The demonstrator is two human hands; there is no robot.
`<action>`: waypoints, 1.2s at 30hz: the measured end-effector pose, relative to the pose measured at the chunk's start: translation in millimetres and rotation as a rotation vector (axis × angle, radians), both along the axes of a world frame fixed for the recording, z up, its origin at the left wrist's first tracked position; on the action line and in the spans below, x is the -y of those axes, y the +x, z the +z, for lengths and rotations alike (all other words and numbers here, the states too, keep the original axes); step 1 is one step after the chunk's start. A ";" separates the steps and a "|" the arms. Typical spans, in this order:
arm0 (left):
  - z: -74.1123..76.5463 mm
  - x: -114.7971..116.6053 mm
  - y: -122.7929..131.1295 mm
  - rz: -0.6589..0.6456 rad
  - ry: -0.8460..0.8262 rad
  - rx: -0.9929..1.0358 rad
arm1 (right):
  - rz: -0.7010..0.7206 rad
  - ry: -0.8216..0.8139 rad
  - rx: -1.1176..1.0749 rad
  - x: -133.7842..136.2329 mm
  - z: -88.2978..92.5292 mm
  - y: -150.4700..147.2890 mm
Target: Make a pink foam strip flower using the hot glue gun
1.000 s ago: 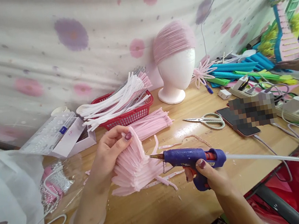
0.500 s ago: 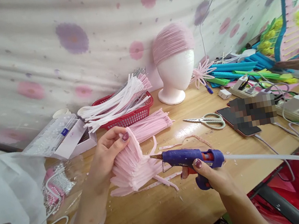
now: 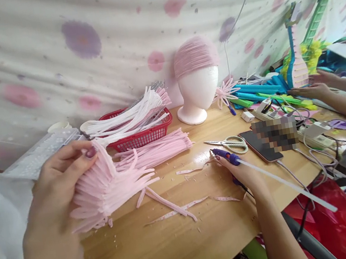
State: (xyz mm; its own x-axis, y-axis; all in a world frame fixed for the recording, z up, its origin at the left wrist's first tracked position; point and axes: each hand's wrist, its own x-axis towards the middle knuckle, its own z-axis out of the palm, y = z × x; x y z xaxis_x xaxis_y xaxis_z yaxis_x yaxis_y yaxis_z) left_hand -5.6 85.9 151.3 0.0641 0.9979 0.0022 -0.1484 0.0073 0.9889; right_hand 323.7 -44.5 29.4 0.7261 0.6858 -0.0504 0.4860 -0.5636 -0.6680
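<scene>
Pinched between thumb and fingers of my left hand is a fan-shaped piece of pink pipe cleaners, its strands splaying to the right above the table. My right hand is wrapped round a blue glue gun, whose tip points left near the scissors. A long white glue stick sticks out of its back end. Between my hands lie loose pink pipe cleaners and a tape measure. Behind them is a bundle of pink pipe cleaners.
A red basket holds white pipe cleaners. Beside it stands a white foam head with a pink wrapped cap. A phone and power strip lie to the right. Another person's hands hold a blue-and-pink craft piece.
The glue gun has moved right and away from the pink piece, toward the scissors. My left hand has shifted left with the pink piece. The view has turned somewhat to the right.
</scene>
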 end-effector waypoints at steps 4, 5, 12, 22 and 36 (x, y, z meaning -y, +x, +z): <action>5.0 1.3 -6.3 0.095 0.042 0.000 | -0.038 -0.061 0.063 22.3 -0.3 3.5; 5.8 1.2 -7.9 0.106 0.054 -0.003 | -0.043 -0.109 0.094 33.3 0.8 5.7; 6.2 -2.7 -18.5 0.058 0.123 0.090 | 0.546 -0.351 0.046 70.6 20.1 -20.2; 0.6 -7.4 -25.5 -0.165 0.145 0.089 | 1.028 -0.045 0.064 -75.7 12.7 -158.1; 1.6 -6.5 -30.9 -0.121 0.158 0.147 | 1.126 -0.060 0.077 -83.3 -5.8 -141.4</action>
